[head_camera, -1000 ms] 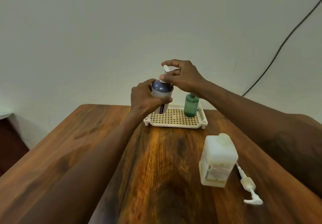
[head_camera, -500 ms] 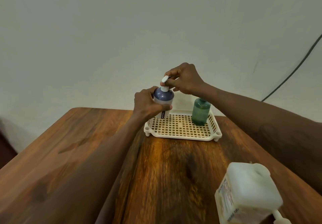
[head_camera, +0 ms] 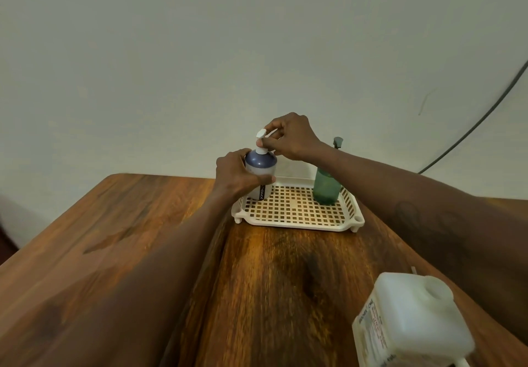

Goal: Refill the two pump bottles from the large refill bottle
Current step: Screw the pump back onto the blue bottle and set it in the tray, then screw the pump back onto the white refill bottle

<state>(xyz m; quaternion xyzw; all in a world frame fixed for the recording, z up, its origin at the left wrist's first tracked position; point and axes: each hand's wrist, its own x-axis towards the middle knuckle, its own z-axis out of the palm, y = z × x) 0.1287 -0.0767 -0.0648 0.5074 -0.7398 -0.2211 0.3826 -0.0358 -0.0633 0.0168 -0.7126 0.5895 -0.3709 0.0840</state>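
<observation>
Left hand (head_camera: 237, 174) grasped the blue bottle (head_camera: 261, 174) standing at the tray's (head_camera: 300, 222) left end. Right hand (head_camera: 290, 136) pinched its white pump (head_camera: 260, 135). Green bottle (head_camera: 327, 186) stood at the tray's right; refill bottle (head_camera: 411, 321) nearer, well apart.

Bottles: three in total.
Pump bottles: two, namely one blue bottle (head_camera: 260, 166) and one green bottle (head_camera: 326, 188).
Refill bottle (head_camera: 411, 318): one.
Pumps fitted: two, namely one white pump (head_camera: 260, 134) on the blue bottle and one grey pump (head_camera: 338, 141) on the green bottle.
Tray (head_camera: 297, 222): one, with two feet visible at its front corners. It carries two bottles.
Table (head_camera: 114, 238): one.
Hands: two, namely one left hand (head_camera: 234, 174) and one right hand (head_camera: 291, 138).
Cable (head_camera: 471, 129): one, on the wall.
White part at the bottom edge, beside the refill bottle: one, too cropped to identify.
</observation>
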